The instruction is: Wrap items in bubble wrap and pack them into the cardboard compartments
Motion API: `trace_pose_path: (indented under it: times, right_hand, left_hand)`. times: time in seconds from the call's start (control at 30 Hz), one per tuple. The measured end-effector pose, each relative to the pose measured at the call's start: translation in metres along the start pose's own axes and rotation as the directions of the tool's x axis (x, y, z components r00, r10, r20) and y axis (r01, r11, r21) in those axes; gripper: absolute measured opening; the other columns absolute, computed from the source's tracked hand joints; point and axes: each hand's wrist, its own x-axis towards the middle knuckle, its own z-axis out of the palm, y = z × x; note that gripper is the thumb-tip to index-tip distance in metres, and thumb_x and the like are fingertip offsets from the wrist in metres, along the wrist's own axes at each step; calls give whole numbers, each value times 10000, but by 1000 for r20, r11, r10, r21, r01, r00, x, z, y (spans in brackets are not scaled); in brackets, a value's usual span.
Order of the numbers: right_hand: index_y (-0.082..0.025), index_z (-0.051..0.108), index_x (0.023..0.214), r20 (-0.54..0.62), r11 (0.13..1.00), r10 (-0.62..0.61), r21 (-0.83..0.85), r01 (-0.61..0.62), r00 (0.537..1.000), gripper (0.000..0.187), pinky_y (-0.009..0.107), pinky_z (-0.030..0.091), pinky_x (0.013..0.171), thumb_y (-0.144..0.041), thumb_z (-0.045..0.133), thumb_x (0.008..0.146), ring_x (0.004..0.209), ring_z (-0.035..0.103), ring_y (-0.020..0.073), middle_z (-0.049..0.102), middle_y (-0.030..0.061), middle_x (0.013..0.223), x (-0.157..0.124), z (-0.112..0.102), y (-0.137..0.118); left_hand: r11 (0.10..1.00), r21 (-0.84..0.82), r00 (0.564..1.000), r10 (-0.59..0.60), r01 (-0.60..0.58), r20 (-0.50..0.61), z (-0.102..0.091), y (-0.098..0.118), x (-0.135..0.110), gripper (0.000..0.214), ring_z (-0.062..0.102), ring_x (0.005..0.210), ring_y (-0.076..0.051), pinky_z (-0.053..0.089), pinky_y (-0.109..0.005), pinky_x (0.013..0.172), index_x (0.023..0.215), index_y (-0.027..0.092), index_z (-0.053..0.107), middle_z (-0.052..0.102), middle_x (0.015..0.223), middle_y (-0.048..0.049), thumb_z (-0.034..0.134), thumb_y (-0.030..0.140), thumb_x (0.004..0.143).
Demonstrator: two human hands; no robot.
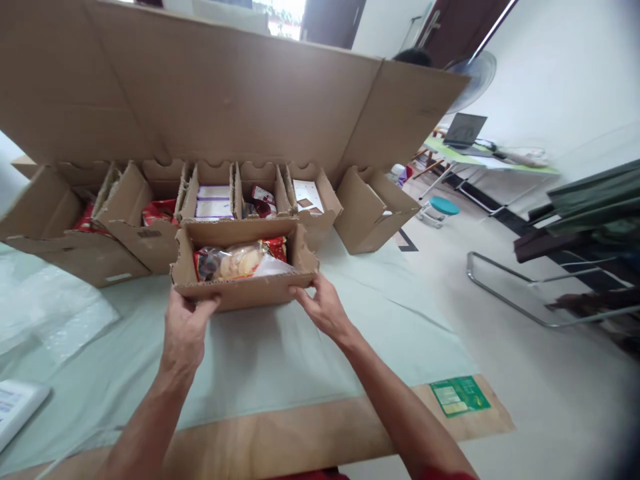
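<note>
Between my two hands is an open cardboard box, its long side facing me. Inside lie a clear bag of round, pale biscuits and a red packet; a whitish wrapper covers part of the contents. My left hand grips the box's left end, thumb on the front wall. At the right end my right hand holds the corner, thumb on the front and fingers mostly hidden. A shadow falls on the cloth below the box.
Behind stands a row of cardboard bins, including one with white boxes and another on the right. A tall cardboard panel rises behind them. Bubble wrap and a white device lie left on the cloth-covered table.
</note>
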Motion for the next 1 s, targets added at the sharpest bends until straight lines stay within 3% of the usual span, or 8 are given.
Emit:
trace_pose_path:
  times: [0.17,0.33,0.47,0.6,0.7,0.83,0.93,1.0]
  right_hand:
    - [-223,634,1312,-135,998,-66,7,67,989,422,466,533,1025,-444,621,952,1230,636,329,679,145,1334,-52,-18,-19]
    - [-219,645,1285,-23,989,-146,27,147,989,417,439,558,969,-450,635,938,1126,660,297,717,124,1229,-25,-8,-61]
    - [-185,673,1172,-41,990,-132,35,134,990,405,402,565,926,-504,646,924,1042,671,269,733,112,1117,-15,-31,-59]
    - [-216,675,1191,-172,999,-29,26,34,985,433,452,521,1038,-556,652,924,1155,659,296,737,106,1153,-59,-61,-29]
    - [-220,675,1244,-89,997,-5,74,12,996,464,479,494,1086,-559,647,929,1197,654,315,734,125,1211,-77,-51,-19]
    - [-195,638,1329,106,983,-58,179,38,993,576,477,477,1102,-604,625,923,1233,634,316,698,140,1313,-65,-30,-19]
    - [-207,675,1287,319,965,-83,263,-4,944,565,469,485,1081,-612,661,893,1209,651,308,711,120,1299,-54,-43,-5]
    - [-222,680,1295,314,937,-55,345,-60,948,550,462,471,1089,-590,672,887,1279,620,304,685,123,1368,-42,-59,14]
  left_hand:
    - [999,31,997,-14,12,75,-21,21,-46,576,631,1265,-291,437,-495,1182,1340,216,596,689,1295,-110,758,360,806]
    - [984,79,985,164,-160,-47,-49,48,-20,471,651,1213,-276,448,-513,1176,1278,259,653,719,1254,-41,721,289,813]
    - [967,69,969,245,-245,8,-32,55,-26,569,639,1251,-264,477,-482,1155,1403,273,543,693,1304,-61,674,276,849]
    - [979,151,965,95,-135,246,-17,43,-75,699,534,1404,-286,411,-499,1208,1523,253,404,599,1442,-133,670,285,877]
    - [977,198,979,34,-75,203,-29,33,-95,639,516,1421,-297,360,-516,1238,1496,245,450,598,1440,-133,664,316,898]
    - [979,205,991,-13,-15,131,-60,18,-95,634,470,1460,-313,284,-553,1271,1472,250,473,640,1376,-112,696,364,889]
    - [966,247,989,-102,73,106,-78,-2,-97,651,460,1461,-353,240,-605,1277,1420,253,528,661,1340,-105,761,379,826]
    - [953,285,984,-139,101,115,-85,-15,-100,647,451,1462,-372,199,-625,1284,1382,256,562,665,1334,-103,795,379,791]
